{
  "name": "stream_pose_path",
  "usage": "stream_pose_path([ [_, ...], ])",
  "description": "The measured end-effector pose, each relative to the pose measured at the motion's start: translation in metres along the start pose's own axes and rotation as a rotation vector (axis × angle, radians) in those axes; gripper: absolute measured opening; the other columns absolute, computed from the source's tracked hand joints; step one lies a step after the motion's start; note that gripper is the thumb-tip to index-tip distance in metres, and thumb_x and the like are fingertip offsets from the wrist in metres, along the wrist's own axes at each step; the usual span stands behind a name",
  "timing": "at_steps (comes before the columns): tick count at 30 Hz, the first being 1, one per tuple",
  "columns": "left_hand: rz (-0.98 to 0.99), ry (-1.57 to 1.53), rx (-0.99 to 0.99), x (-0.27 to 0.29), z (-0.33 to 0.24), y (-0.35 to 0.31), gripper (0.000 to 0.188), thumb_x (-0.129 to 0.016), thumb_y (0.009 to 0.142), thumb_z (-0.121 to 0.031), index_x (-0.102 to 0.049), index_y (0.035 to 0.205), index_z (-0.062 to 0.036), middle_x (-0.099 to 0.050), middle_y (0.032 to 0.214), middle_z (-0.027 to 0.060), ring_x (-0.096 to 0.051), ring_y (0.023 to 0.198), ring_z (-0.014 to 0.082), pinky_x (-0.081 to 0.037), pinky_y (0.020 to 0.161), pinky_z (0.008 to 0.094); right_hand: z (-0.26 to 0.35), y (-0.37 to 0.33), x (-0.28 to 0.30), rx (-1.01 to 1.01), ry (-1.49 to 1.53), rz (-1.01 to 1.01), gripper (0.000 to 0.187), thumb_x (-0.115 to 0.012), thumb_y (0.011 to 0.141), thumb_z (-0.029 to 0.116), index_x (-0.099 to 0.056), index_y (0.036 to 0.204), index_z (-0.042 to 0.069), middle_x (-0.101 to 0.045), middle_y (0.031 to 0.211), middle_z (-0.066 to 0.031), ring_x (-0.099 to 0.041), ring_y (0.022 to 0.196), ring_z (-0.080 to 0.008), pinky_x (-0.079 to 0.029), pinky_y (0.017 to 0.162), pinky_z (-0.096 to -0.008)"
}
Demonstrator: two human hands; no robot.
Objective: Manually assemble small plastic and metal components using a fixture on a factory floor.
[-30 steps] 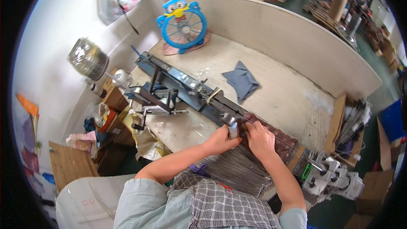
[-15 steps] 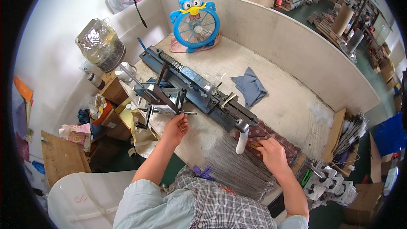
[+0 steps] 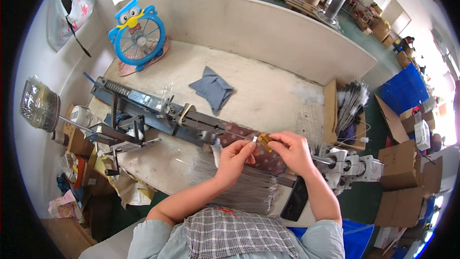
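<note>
Near the right end of the bench my two hands are close together, over a maroon polka-dot cloth (image 3: 274,164). My left hand (image 3: 232,161) pinches a small white piece (image 3: 254,139) between thumb and finger. In my right hand (image 3: 293,152) is a small yellow-brown block-like piece (image 3: 264,142); its exact kind is unclear. Just left of the hands runs a long dark metal bench fixture (image 3: 153,113) with a spring and a white-wrapped handle (image 3: 216,152). Below them lies a bundle of thin grey wires (image 3: 230,189).
A blue cartoon fan (image 3: 140,41) stands at the back left, and a grey-blue cloth (image 3: 212,90) lies mid-bench. To the right are a cardboard box (image 3: 330,110) of wires and a metal machine with a shaft (image 3: 352,165). A dark phone-like slab (image 3: 295,199) rests near the front edge.
My left hand has left the crank mechanism and moved right, beside my right hand, with a white piece in its fingers. The whole view has swung to the right.
</note>
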State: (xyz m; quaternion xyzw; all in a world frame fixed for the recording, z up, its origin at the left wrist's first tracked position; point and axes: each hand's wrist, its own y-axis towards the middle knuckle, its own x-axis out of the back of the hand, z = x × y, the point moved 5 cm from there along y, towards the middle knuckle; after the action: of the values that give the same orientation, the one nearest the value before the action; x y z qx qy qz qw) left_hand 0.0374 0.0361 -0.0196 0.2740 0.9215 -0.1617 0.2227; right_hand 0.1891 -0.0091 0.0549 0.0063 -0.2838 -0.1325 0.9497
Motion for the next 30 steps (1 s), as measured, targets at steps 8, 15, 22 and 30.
stream_pose_path([
  [8,-0.011,0.117,0.000,-0.013,0.009,0.002,0.017,-0.055,0.091,-0.016,-0.061,0.096,-0.0004,-0.060,0.080,0.0021,-0.053,0.065,0.0066,-0.043,0.058,0.0205,0.000,-0.014,0.011,0.172,0.036,0.057,0.017,-0.068,0.076,0.010,-0.067,0.091,0.004,-0.063,0.078,-0.0065,-0.057,0.066,-0.0184,-0.045,0.063,-0.0285],
  [15,-0.291,-0.023,-0.036,0.018,-0.013,-0.004,0.018,-0.056,0.092,-0.021,-0.061,0.094,-0.0034,-0.061,0.078,0.0029,-0.051,0.061,0.0064,-0.040,0.056,0.0194,0.034,0.019,-0.013,0.481,-0.466,-0.207,0.010,-0.065,0.074,0.015,-0.064,0.082,0.009,-0.059,0.073,-0.0040,-0.056,0.075,-0.0241,-0.045,0.067,-0.0363],
  [22,-0.220,-0.101,0.009,0.021,-0.014,-0.006,0.020,-0.056,0.092,-0.023,-0.060,0.092,-0.0032,-0.061,0.075,0.0033,-0.052,0.060,0.0072,-0.041,0.056,0.0198,0.029,0.034,-0.037,0.290,-0.229,0.075,0.015,-0.061,0.079,0.021,-0.067,0.082,0.008,-0.063,0.078,-0.0081,-0.059,0.080,-0.0270,-0.048,0.069,-0.0374],
  [30,-0.159,-0.234,0.142,0.018,-0.019,-0.005,0.042,-0.036,0.097,-0.041,-0.055,0.103,-0.0047,-0.063,0.092,0.0088,-0.061,0.085,0.0181,-0.046,0.081,0.0318,0.025,0.031,-0.049,0.056,-0.119,0.131,0.020,-0.063,0.078,0.024,-0.068,0.088,0.008,-0.064,0.081,-0.0102,-0.059,0.081,-0.0295,-0.047,0.070,-0.0375],
])
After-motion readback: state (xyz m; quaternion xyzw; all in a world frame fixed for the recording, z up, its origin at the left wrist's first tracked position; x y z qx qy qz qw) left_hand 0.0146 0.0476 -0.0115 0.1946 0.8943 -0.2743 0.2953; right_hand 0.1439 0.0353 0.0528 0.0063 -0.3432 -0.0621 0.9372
